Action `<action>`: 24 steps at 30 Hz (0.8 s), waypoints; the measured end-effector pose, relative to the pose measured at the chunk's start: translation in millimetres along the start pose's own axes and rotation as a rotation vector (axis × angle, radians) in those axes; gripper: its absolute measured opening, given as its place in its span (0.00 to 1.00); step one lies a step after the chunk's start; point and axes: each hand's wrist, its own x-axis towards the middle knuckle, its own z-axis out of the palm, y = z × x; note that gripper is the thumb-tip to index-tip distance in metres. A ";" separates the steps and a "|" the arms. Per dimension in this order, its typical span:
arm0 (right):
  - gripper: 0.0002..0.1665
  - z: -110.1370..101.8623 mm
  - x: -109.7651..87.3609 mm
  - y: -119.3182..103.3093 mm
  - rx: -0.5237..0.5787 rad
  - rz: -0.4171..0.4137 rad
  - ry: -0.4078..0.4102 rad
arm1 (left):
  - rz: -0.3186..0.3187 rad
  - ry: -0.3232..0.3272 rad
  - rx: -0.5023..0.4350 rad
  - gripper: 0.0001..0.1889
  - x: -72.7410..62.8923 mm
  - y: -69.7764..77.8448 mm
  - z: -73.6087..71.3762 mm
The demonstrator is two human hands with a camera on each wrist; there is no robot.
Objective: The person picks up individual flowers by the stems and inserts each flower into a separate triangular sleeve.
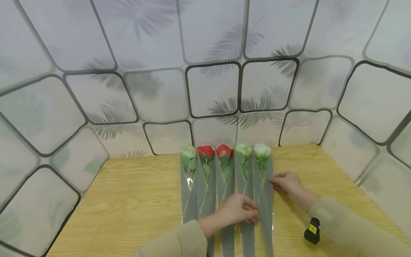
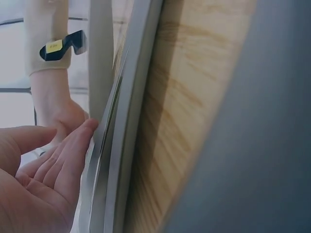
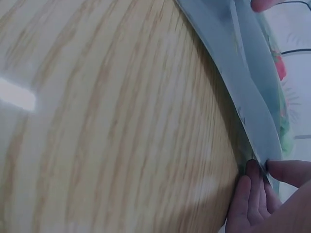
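Note:
Several single artificial-looking roses in grey-and-clear sleeves lie side by side on the table, heads away from me. In the head view the rightmost is a white rose (image 1: 262, 150) in its grey sleeve (image 1: 265, 207). My right hand (image 1: 290, 185) pinches that sleeve's right edge, and in the right wrist view the thumb (image 3: 291, 171) is above the edge with fingers below. Lower down, my left hand (image 1: 239, 210) lies over the middle sleeves, fingertips at the white rose's sleeve. Its fingers (image 2: 73, 165) look nearly straight in the left wrist view, thumb apart, holding nothing.
Left of the white rose are a pale green rose (image 1: 243, 150), two red roses (image 1: 205, 151) and another pale green rose (image 1: 189, 152). The wooden table (image 1: 138, 192) meets a patterned fabric wall (image 1: 212, 89) behind and at both sides. A black camera (image 1: 312, 231) sits on my right wrist.

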 end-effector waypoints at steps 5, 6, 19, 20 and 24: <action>0.29 -3.8 0.3 2.4 -0.144 -0.068 0.074 | 0.006 0.002 -0.018 0.09 -1.2 -2.5 -2.7; 0.29 -4.8 0.8 3.3 -0.186 -0.081 0.088 | 0.010 0.003 -0.026 0.09 -1.5 -3.7 -3.8; 0.26 -7.3 -0.6 -1.2 -0.272 -0.129 0.126 | 0.050 0.022 0.022 0.10 -27.3 -14.3 -49.8; 0.26 -6.5 -1.7 -1.3 -0.285 -0.139 0.132 | 0.055 0.031 0.040 0.10 -30.1 -15.0 -55.4; 0.22 -3.6 -7.5 -0.8 -0.370 -0.207 0.156 | 0.083 0.067 0.105 0.12 -41.1 -18.9 -80.2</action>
